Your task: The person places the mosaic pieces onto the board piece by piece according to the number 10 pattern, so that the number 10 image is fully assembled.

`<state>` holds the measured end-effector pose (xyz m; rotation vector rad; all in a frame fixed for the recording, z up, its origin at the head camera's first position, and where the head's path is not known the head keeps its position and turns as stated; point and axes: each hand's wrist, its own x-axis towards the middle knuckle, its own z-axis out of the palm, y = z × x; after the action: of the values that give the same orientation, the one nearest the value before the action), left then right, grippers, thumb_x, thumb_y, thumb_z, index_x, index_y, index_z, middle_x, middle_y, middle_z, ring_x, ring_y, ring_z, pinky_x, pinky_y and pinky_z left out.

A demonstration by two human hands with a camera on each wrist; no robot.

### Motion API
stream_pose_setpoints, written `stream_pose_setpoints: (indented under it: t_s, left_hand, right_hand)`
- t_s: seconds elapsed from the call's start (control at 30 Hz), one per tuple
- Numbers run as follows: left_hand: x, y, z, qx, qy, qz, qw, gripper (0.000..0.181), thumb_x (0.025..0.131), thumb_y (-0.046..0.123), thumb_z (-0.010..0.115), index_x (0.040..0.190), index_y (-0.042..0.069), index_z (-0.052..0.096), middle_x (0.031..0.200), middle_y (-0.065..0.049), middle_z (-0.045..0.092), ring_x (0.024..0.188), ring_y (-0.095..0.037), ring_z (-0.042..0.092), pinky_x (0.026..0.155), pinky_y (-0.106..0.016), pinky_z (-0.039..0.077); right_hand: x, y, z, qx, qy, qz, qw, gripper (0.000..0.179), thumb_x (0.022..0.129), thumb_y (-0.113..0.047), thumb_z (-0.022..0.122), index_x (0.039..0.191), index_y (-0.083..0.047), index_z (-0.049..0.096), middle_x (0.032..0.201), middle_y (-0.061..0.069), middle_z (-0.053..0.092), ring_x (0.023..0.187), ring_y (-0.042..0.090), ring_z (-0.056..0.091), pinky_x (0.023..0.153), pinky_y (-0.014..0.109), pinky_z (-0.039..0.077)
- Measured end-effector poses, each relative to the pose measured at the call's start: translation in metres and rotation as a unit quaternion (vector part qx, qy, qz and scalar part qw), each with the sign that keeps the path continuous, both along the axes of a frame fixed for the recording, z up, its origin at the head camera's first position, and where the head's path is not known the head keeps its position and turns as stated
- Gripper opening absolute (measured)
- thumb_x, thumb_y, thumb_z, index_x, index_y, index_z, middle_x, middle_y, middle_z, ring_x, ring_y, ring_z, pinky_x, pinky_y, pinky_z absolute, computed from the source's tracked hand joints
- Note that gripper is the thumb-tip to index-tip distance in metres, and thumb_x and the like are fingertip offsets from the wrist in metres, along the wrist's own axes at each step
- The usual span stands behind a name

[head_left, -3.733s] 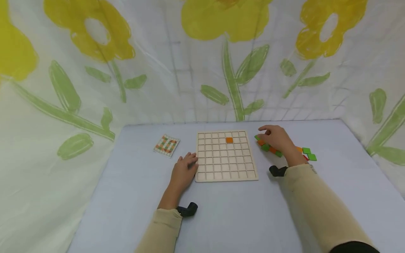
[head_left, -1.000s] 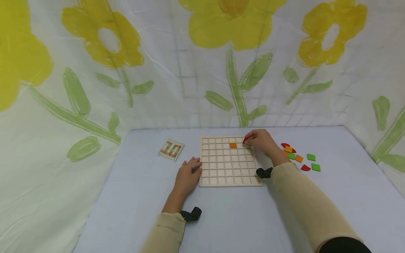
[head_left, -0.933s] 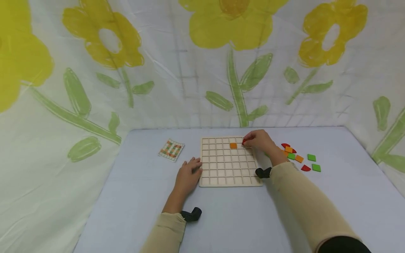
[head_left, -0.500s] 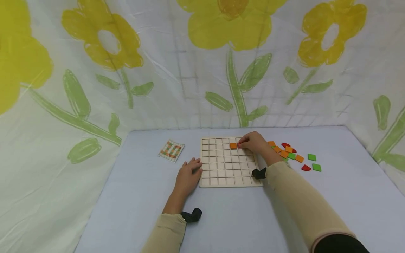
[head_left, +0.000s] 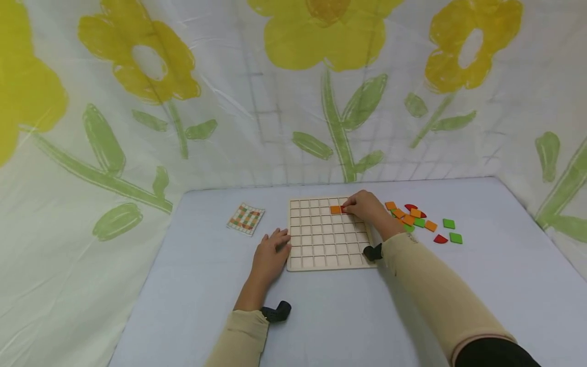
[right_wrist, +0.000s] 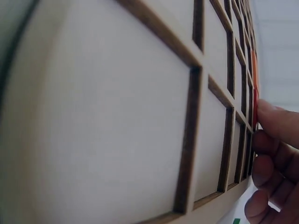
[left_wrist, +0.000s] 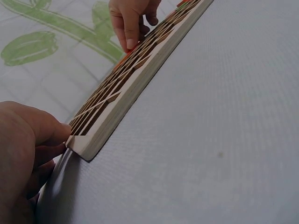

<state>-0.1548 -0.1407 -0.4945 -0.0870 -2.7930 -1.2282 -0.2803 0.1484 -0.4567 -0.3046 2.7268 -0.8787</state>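
A wooden grid board (head_left: 319,249) lies flat on the table. An orange square tile (head_left: 336,209) sits in one cell of its second row from the far edge. Immediately right of it lies a small red piece (head_left: 343,209), partly covered by my right hand (head_left: 365,206). In the right wrist view a fingertip presses on the red piece (right_wrist: 255,105), which lies flat in line with the orange tile; the other fingers bend beside it. My left hand (head_left: 269,256) rests at the board's left edge, a digit touching its near corner in the left wrist view.
Several loose orange and green squares (head_left: 430,226) and red curved pieces (head_left: 441,239) lie on the table right of the board. A small card (head_left: 246,219) with a printed coloured grid lies left of it. A flower-patterned curtain (head_left: 220,158) hangs behind the table.
My right hand went from the loose pieces to the board with the red piece, then brought it leftward against the orange tile. My left hand stays at the board's edge.
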Motion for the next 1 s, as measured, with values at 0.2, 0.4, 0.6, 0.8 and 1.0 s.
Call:
stream_pose_setpoints:
  t_s: [0.2, 0.4, 0.6, 0.8, 1.0]
  left_hand:
    - [0.003, 0.000, 0.000, 0.009, -0.008, 0.005, 0.9999, 0.027, 0.094, 0.018, 0.066, 0.119, 0.008, 0.071, 0.139, -0.001, 0.059, 0.141, -0.021, 0.043, 0.126, -0.043, 0.017]
    - [0.002, 0.000, 0.002, 0.010, -0.005, 0.001, 0.9999, 0.027, 0.094, 0.017, 0.065, 0.119, 0.008, 0.071, 0.139, -0.002, 0.060, 0.141, -0.022, 0.044, 0.126, -0.043, 0.017]
    - [-0.002, 0.000, 0.002, 0.003, -0.009, -0.004, 0.9999, 0.028, 0.095, 0.019, 0.065, 0.120, 0.009, 0.070, 0.140, -0.001, 0.059, 0.141, -0.021, 0.043, 0.126, -0.043, 0.017]
    - [-0.004, -0.001, 0.003, 0.003, -0.008, -0.005, 0.9999, 0.028, 0.094, 0.019, 0.064, 0.120, 0.009, 0.070, 0.140, -0.001, 0.059, 0.142, -0.021, 0.042, 0.126, -0.043, 0.017]
    - [-0.001, 0.000, 0.001, 0.006, -0.009, -0.002, 0.9999, 0.028, 0.094, 0.019, 0.064, 0.120, 0.008, 0.070, 0.140, -0.002, 0.059, 0.141, -0.022, 0.042, 0.126, -0.043, 0.017]
  right_hand:
    - [0.005, -0.002, 0.001, 0.008, 0.011, -0.011, 0.9999, 0.021, 0.097, -0.023, 0.064, 0.108, -0.010, 0.076, 0.123, 0.014, 0.068, 0.113, 0.033, 0.061, 0.094, 0.048, 0.054]
    - [0.006, 0.008, 0.000, -0.017, 0.016, -0.023, 0.9995, 0.018, 0.094, -0.027, 0.068, 0.102, -0.015, 0.078, 0.114, 0.010, 0.071, 0.106, 0.029, 0.063, 0.086, 0.042, 0.055]
    - [0.018, 0.036, 0.004, -0.062, 0.021, -0.049, 0.9967, 0.024, 0.094, -0.033, 0.067, 0.109, -0.016, 0.076, 0.115, 0.008, 0.071, 0.106, 0.027, 0.062, 0.084, 0.037, 0.053]
    - [0.053, 0.075, 0.005, -0.165, 0.009, -0.178, 0.9701, 0.040, 0.095, -0.041, 0.063, 0.125, -0.015, 0.068, 0.125, 0.010, 0.066, 0.107, 0.025, 0.058, 0.081, 0.030, 0.051]
    - [0.080, 0.106, -0.002, -0.177, 0.021, -0.277, 0.9442, 0.048, 0.095, -0.043, 0.062, 0.132, -0.013, 0.063, 0.126, 0.011, 0.060, 0.108, 0.022, 0.053, 0.079, 0.024, 0.048]
